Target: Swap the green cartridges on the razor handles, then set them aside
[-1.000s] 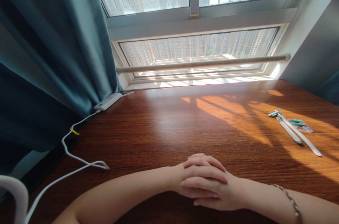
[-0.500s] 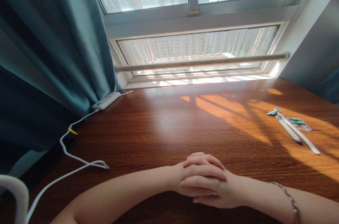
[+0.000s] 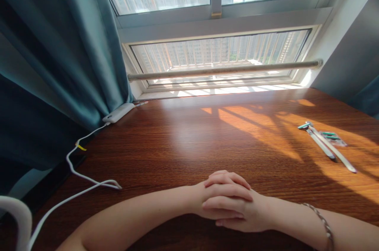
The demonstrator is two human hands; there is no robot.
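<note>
My left hand [image 3: 217, 193] and my right hand [image 3: 256, 211] are clasped together at the near side of the brown wooden table [image 3: 166, 152]. The left fingers lie closed over the back of the right hand, and the right fingers come through below against the left hand. Parts of both hands' fingers and both palms are hidden. No tool or other object shows between them. A braided bracelet [image 3: 321, 219] circles my right forearm.
Razor-like white-handled sticks [image 3: 328, 146] lie at the right, one with a green head, beside a small clear packet [image 3: 334, 138]. A white power strip [image 3: 119, 113] with a white cable [image 3: 69, 160] sits by the blue curtain [image 3: 89, 45]. A rail [image 3: 225, 70] crosses the window.
</note>
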